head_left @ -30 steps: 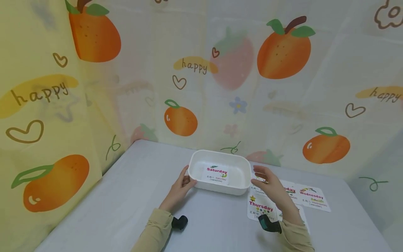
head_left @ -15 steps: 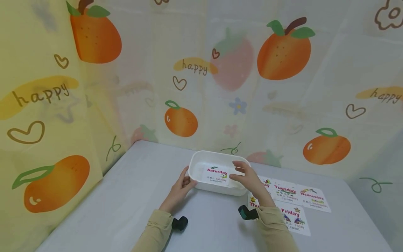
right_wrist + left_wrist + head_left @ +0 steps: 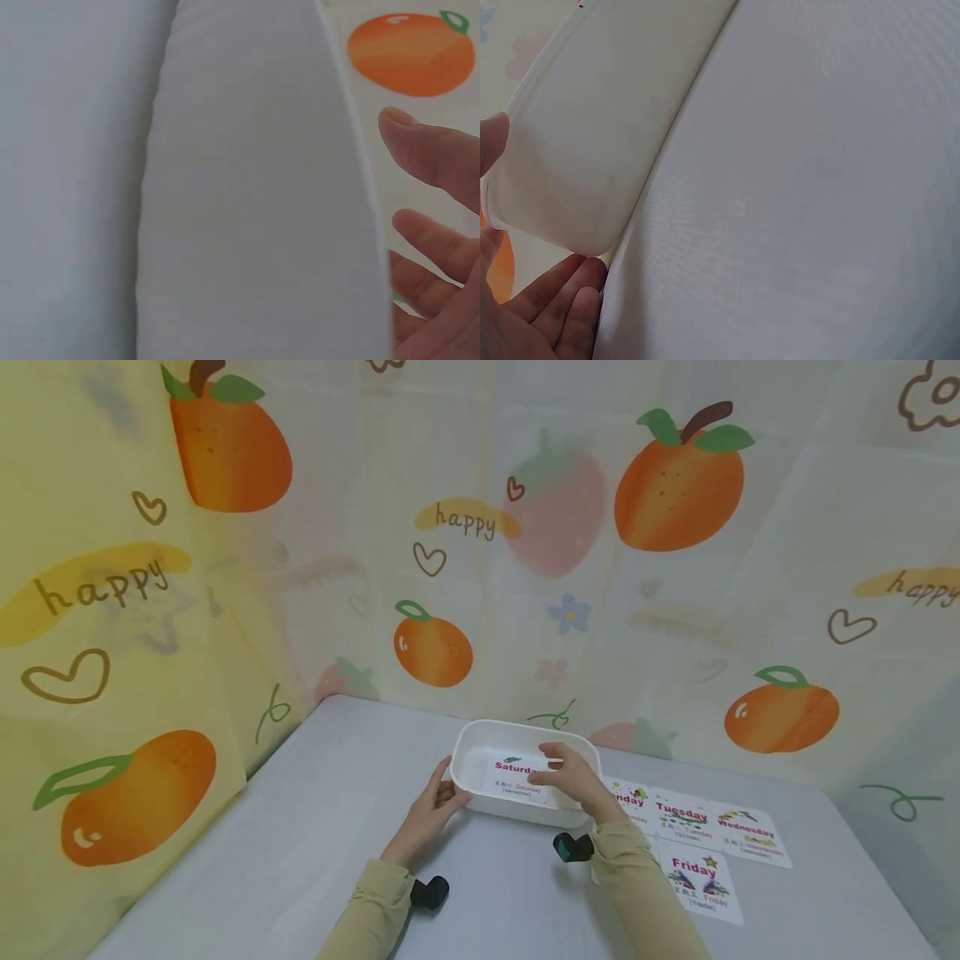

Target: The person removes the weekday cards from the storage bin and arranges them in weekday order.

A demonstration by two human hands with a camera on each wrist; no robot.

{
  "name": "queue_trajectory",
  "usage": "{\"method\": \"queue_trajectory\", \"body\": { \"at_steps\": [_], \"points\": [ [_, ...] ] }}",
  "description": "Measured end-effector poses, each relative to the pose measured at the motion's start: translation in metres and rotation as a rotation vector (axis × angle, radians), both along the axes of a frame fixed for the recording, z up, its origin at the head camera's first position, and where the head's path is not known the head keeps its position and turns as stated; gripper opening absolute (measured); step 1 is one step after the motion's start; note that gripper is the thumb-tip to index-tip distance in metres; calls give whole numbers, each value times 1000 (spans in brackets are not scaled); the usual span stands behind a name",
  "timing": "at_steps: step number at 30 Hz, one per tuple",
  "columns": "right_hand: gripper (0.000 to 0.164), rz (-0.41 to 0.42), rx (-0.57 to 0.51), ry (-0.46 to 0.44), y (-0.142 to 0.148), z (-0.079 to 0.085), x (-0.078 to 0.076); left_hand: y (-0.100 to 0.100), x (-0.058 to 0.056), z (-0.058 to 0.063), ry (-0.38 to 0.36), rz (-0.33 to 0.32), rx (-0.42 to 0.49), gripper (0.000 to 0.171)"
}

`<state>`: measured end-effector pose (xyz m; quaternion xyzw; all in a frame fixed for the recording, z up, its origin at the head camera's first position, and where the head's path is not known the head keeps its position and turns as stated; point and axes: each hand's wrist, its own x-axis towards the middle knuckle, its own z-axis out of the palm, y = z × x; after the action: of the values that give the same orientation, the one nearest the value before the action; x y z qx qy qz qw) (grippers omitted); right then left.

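A white plastic box stands on the table with a "Saturday" word card lying in it. My left hand grips the box's left end, thumb at the rim and fingers along the side; in the left wrist view the box wall lies beside the thumb. Over the right part of the box hovers my right hand, its fingers spread above the card and covering part of it. The right wrist view has the box's outer wall beside the right hand, which holds nothing.
Right of the box lie several day cards in rows, among them Tuesday, Wednesday and Friday. The right forearm covers some of them. A fruit-printed curtain hangs behind the table.
My right hand has moved left from the box's right end to over its inside, near the card. My left hand keeps its grip on the box.
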<state>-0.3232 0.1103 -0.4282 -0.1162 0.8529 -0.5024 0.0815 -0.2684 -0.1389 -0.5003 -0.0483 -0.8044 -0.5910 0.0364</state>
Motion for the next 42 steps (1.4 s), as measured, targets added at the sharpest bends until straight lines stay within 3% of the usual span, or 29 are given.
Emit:
{"method": "queue_trajectory", "body": {
  "at_steps": [19, 37, 42],
  "points": [
    [71, -85, 193, -115, -2, -24, -20, 1, 3, 3, -5, 3, -9, 73],
    [76, -73, 279, -19, -4, -31, -28, -2, 3, 2, -6, 4, -17, 74],
    [79, -84, 329, -39, -3, -35, -30, 6, 24, 35, -6, 1, -8, 69]
  ]
}}
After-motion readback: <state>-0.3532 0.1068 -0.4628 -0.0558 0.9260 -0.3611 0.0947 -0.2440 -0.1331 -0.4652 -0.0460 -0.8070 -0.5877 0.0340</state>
